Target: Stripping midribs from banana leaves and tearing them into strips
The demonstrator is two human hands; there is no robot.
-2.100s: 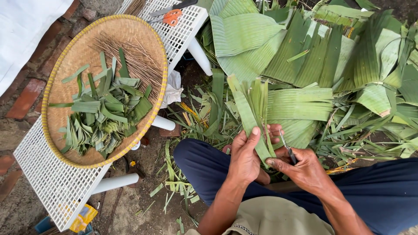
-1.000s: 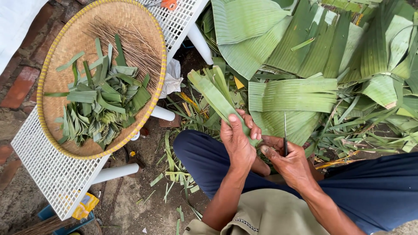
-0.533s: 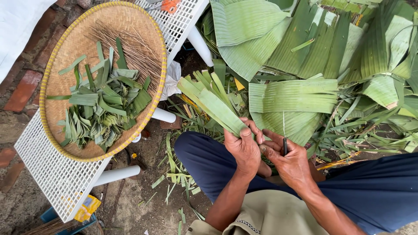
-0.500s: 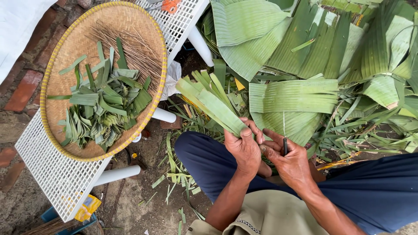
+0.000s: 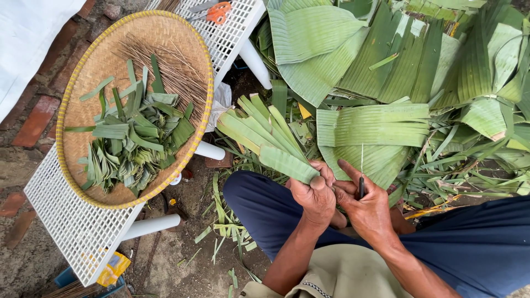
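My left hand grips a bundle of cut green leaf strips by one end; the strips fan out up and to the left. My right hand sits right beside it, touching it, and holds a thin dark blade or stick upright between its fingers. Both hands rest over my lap, above dark blue trousers. A round woven tray at the left carries a heap of folded leaf pieces and a spread of thin brown sticks.
The tray lies on a white plastic grid rack with white legs. Orange-handled scissors rest on the rack's far end. Large banana leaves cover the ground ahead and right. Leaf scraps litter the dirt. Red bricks border the left.
My left hand has swung the leaf-strip bundle from pointing straight up to leaning up-left, and the strips have fanned apart. My right hand has stayed next to it.
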